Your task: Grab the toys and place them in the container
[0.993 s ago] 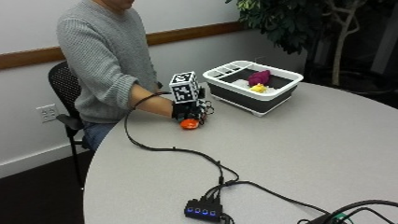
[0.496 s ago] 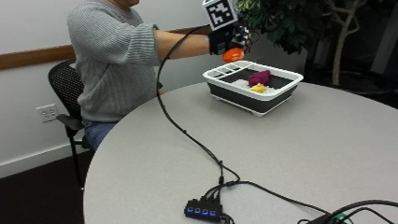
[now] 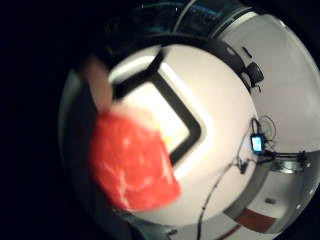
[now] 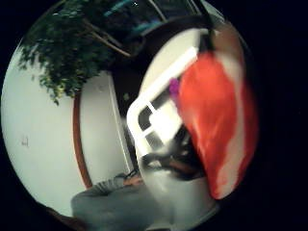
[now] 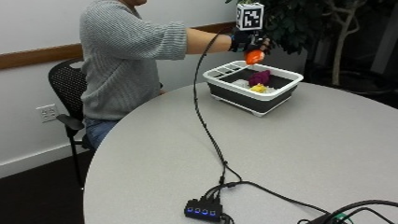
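In the outside view my gloved right hand (image 5: 247, 42) is raised above the white and dark container (image 5: 273, 94) at the far side of the round table. It grips an orange-red toy (image 5: 253, 57) that hangs just over the container's near rim. A purple toy (image 5: 260, 76) and a yellow toy (image 5: 257, 87) lie inside. Both palm views show the orange-red toy (image 3: 132, 162) (image 4: 219, 115) close to the palm, with the container (image 3: 192, 131) (image 4: 139, 113) below it.
A black cable (image 5: 205, 126) runs from the hand across the grey table (image 5: 323, 154) to a small hub with blue lights (image 5: 201, 209) at the front edge. A potted tree (image 5: 317, 23) stands behind the container. A black chair (image 5: 68, 93) sits at the left.
The hand lifted the orange-red toy off the table near the person, swung it up and over to the container, and has now come down slightly over the rim.
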### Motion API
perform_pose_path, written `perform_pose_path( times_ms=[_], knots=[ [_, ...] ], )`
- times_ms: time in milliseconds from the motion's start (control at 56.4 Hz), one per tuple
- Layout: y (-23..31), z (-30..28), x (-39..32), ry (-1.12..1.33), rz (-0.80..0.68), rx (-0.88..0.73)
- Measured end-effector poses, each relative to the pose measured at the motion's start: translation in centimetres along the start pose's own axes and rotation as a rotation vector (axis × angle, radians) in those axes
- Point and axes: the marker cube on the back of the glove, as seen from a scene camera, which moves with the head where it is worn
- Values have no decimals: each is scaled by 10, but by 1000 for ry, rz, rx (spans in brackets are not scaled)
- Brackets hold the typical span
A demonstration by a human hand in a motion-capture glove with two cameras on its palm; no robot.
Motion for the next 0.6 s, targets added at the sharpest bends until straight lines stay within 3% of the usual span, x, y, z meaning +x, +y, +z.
perform_pose_path(
  times_ms=[53,142,231,390,603],
  knots=[
    [2,5,5,39,41,-49],
    [14,4,8,-29,-123,-89],
    [21,1,15,-36,-161,-82],
    [46,-7,30,-91,-143,-57],
    [162,-20,197,-19,2,12]
  ],
)
